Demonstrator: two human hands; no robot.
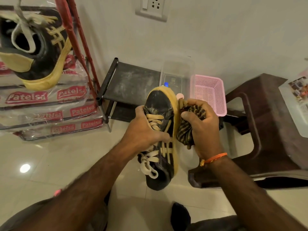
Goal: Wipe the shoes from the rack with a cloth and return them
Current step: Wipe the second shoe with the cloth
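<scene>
A black sneaker (160,105) with a yellow sole and cream laces is held above the floor at the centre, toe pointing away from me. My left hand (143,132) grips it across the laces. My right hand (204,127) holds a bunched dark striped cloth (185,130) pressed against the sneaker's yellow sole edge on its right side. The matching sneaker (38,47) rests at the upper left on stacked clear packages. A low black shoe rack (131,80) stands against the wall behind the held sneaker.
A pink mesh basket (210,94) and a clear plastic box (177,72) sit on the rack. A brown plastic stool (266,114) stands at the right. Red metal legs (80,39) lean by the stacked Patelsa packages (50,105). A wall socket (151,7) is above.
</scene>
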